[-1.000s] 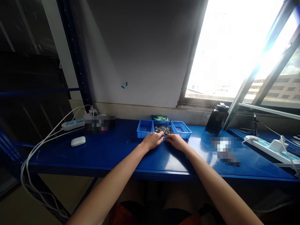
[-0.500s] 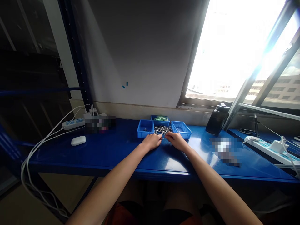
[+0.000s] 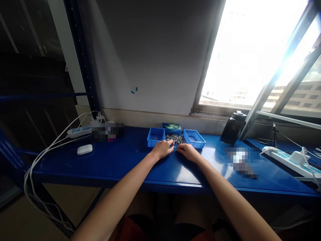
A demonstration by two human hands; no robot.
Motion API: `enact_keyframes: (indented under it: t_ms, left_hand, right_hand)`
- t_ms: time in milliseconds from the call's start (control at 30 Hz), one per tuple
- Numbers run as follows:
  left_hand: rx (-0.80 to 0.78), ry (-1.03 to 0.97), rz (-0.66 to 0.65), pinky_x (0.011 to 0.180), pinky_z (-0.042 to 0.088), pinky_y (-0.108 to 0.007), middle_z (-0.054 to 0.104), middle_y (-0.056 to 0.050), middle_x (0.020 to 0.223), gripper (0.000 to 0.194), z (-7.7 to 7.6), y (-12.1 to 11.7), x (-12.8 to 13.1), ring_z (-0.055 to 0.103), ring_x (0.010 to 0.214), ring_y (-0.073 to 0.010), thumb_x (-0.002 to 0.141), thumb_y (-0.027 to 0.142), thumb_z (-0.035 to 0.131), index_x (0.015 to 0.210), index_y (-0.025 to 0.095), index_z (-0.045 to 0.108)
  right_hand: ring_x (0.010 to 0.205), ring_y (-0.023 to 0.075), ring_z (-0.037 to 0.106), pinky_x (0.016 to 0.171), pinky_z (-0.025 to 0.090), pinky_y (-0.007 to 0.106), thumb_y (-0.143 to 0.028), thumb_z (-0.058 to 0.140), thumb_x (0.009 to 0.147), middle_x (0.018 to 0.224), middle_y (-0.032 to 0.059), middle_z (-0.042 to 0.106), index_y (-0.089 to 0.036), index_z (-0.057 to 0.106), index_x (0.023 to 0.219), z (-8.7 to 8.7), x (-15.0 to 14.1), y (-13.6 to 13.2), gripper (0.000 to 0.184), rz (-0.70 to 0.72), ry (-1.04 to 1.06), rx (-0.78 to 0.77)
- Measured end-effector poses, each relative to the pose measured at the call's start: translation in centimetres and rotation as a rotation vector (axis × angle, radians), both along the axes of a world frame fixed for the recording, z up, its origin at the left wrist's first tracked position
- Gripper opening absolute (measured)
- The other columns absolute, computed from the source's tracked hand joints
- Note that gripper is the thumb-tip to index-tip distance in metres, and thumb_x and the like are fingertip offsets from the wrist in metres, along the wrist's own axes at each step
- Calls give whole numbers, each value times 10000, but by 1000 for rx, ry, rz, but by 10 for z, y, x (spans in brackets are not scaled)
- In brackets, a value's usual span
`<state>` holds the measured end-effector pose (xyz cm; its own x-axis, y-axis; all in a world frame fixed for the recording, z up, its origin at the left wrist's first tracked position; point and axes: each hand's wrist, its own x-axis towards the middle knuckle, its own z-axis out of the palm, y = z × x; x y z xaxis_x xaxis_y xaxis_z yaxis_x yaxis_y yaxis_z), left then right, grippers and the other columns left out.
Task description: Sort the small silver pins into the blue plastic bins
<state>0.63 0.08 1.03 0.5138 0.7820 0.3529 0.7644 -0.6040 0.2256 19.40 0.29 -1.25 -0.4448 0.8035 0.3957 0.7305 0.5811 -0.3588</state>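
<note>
A loose pile of small metal fasteners that look like screws [image 3: 175, 138] lies on the blue table, just beyond both hands. My left hand [image 3: 162, 149] is at the pile's near left edge, fingers bent and tips closed together; what they pinch, if anything, is too small to name. Facing it a short gap away, my right hand [image 3: 188, 152] rests low near the tabletop, its fingertips also pressed together on something I cannot make out. A blue bin [image 3: 152, 144] with a few small pieces inside stands left of the pile. Another blue bin [image 3: 199, 145] stands on the right.
Behind the pile sits a third blue bin [image 3: 173, 131] holding green plastic bags [image 3: 173, 126]. A black bottle [image 3: 233, 129] stands at the back right. Power strips [image 3: 288, 159] with white cables lie at both sides. A white case [image 3: 84, 149] is on the left.
My left fingers have lifted and bent slightly. The right hand has lowered a little, and the fingertips of the two hands are slightly apart. The bins stay in place.
</note>
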Motion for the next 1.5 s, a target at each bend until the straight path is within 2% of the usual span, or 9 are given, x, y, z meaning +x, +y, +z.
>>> enact_keyframes:
  t_ms: [200,300,433,633,767,933,1200,1300,1500]
  left_hand:
    - [-3,-87,-214,549,372,-190,600,29,683,238,0,-2,2,559,641,-117,798,292,443,996,257,570]
    - [2,-87,-263,556,373,-188,604,35,681,279,0,-3,1,555,639,-111,795,289,451,1050,279,566]
    - [28,-47,-217,607,394,-206,626,17,726,303,3,-6,1,571,683,-133,804,318,439,1080,271,556]
    - [127,52,-13,671,422,-261,640,-27,842,266,4,-5,2,593,798,-195,835,364,382,1005,243,547]
    - [110,140,60,671,429,-279,638,-51,816,277,4,-5,2,599,783,-210,853,377,340,972,219,534]
    - [53,190,58,617,430,-276,632,-66,793,297,-1,-2,2,600,729,-212,859,364,303,899,196,545]
    - [-5,170,-21,594,416,-273,628,-64,797,309,-5,0,0,588,721,-212,845,373,303,896,203,557]
    - [-17,152,-11,612,414,-272,625,-62,831,275,-4,1,-1,586,743,-210,830,362,345,895,206,563]
    - [7,106,32,613,413,-280,626,-73,833,299,-3,1,0,589,764,-222,867,357,279,951,196,517]
  right_hand:
    - [675,138,533,645,391,238,-253,431,813,727,31,604,-171,616,784,-1,-1,0,205,36,-18,-2]
    - [697,140,543,652,391,234,-234,420,817,774,37,619,-168,615,843,-2,0,1,207,47,3,-31]
    - [644,132,529,605,379,226,-279,418,818,723,31,611,-166,608,792,-2,-1,0,222,4,14,-47]
    - [563,112,504,551,363,212,-349,420,810,633,1,583,-177,576,754,-4,0,0,239,-39,46,-69]
    - [527,113,491,535,358,216,-374,408,814,586,-6,564,-186,559,761,-2,1,-1,248,-93,69,-43]
    - [513,105,481,536,362,215,-379,350,843,577,-10,549,-186,530,806,5,-2,-6,266,-92,135,25]
    - [486,89,458,513,346,198,-409,348,844,543,-21,531,-181,494,695,7,-4,-7,309,-78,123,35]
    - [482,94,460,522,346,205,-414,357,840,529,-20,528,-183,488,659,5,-1,-4,322,-94,95,43]
    - [514,107,499,535,354,210,-409,352,845,551,-5,557,-181,524,658,3,1,-3,341,-84,39,-28]
